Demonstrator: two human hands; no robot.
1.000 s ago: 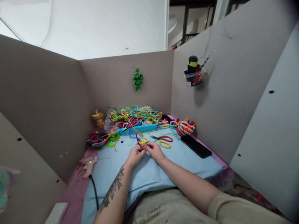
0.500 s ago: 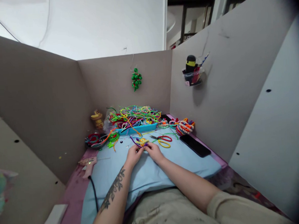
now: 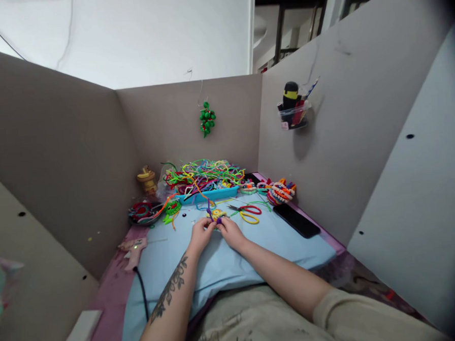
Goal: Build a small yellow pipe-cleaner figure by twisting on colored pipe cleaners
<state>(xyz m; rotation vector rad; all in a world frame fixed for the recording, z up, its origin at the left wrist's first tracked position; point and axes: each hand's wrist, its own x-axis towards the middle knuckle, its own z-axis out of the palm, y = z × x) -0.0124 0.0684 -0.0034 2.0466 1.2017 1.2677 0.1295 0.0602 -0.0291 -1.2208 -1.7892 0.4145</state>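
Note:
Both hands meet over the middle of a light blue cloth. My left hand pinches a purple cord that stands up from the fingers. Opposite it, my right hand is closed on a small purple knotted part of the same work. Just beyond the fingertips a yellow knotted cord piece shows, partly hidden by the hands. Scissors with one red and one yellow handle lie right of the hands, blades slightly apart.
Behind stands a blue tray heaped with colourful cords. A phone lies right, near a striped knotted piece. On the left are a pink glue gun, a green knotted figure and a bowl. Grey panels enclose the table.
The purple cord, slanting left before, now stands nearly upright by the left fingers. Both hands have shifted only slightly and remain together at the piece.

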